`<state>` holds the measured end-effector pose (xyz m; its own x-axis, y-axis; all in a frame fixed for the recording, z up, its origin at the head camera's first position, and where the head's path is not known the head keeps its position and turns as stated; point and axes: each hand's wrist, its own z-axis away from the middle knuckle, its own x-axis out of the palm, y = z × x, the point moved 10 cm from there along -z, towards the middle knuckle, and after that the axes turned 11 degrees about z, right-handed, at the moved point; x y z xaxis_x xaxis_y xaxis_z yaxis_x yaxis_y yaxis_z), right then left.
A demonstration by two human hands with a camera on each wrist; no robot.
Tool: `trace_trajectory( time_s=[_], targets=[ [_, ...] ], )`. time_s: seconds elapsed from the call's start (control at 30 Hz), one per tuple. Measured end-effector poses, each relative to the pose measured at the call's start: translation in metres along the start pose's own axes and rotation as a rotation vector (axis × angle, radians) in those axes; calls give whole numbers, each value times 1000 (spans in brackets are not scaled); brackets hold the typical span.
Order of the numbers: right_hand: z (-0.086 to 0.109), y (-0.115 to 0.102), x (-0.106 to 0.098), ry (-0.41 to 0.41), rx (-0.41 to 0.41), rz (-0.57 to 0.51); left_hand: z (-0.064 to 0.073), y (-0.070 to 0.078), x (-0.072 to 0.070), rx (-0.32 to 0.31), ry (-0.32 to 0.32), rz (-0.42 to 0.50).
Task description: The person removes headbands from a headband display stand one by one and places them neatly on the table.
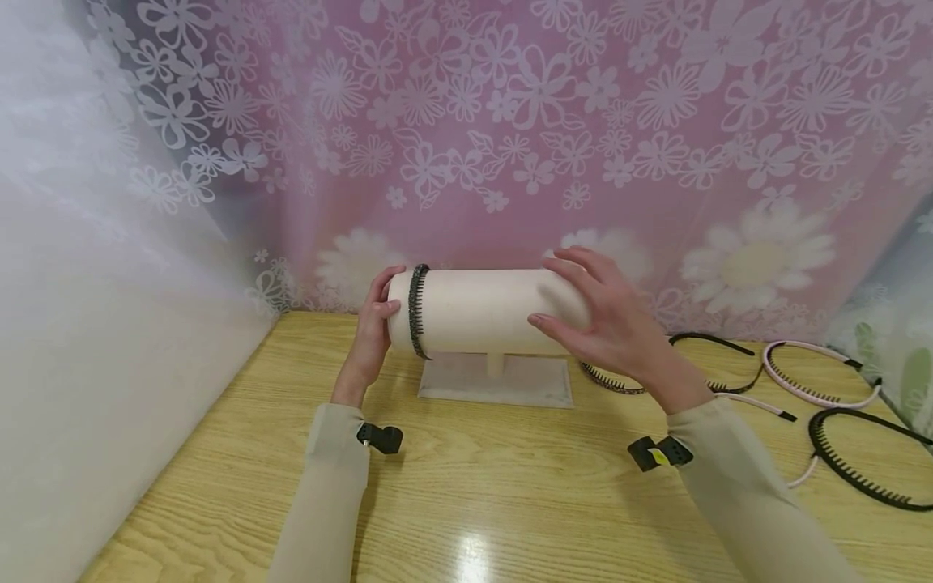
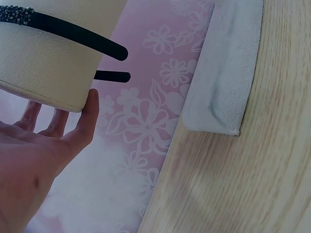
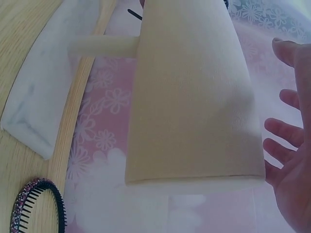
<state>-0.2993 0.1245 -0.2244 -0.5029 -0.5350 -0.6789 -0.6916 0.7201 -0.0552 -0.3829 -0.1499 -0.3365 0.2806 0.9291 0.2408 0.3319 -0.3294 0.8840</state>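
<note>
A cream padded roll (image 1: 484, 312) lies sideways on a post above a pale flat base (image 1: 452, 387), forming a headband display stand. Around the roll's left end sits a dark glittery toothed headband (image 1: 416, 312); its two black tips (image 2: 114, 50) stick out past the roll in the left wrist view. My left hand (image 1: 370, 336) holds the left end of the roll, thumb in front and fingers at the back. At the right end, my right hand (image 1: 612, 316) is spread around the roll with fingers apart, holding nothing; the right wrist view shows its fingers beside the roll's edge.
Several headbands lie at the right of the wooden table (image 1: 466, 486): a pink one (image 1: 816, 397), a black toothed one (image 1: 867, 486), and a beaded one (image 3: 19, 208) near the base. A pink floral curtain (image 1: 510, 162) hangs right behind the stand.
</note>
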Motion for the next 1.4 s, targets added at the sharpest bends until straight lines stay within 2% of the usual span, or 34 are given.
trace_trajectory(
  time_s=[0.33,0.87,1.4],
  targets=[
    [-14,-13,8,-19,-38,-12,0,-1,-1,-5,4,6],
    [-32,-23,35,-142,27,-76,0,0,0,8,3,-7],
    [-47,-32,62,-249,68,-37,-1,2,0,9,2,-9]
  ],
)
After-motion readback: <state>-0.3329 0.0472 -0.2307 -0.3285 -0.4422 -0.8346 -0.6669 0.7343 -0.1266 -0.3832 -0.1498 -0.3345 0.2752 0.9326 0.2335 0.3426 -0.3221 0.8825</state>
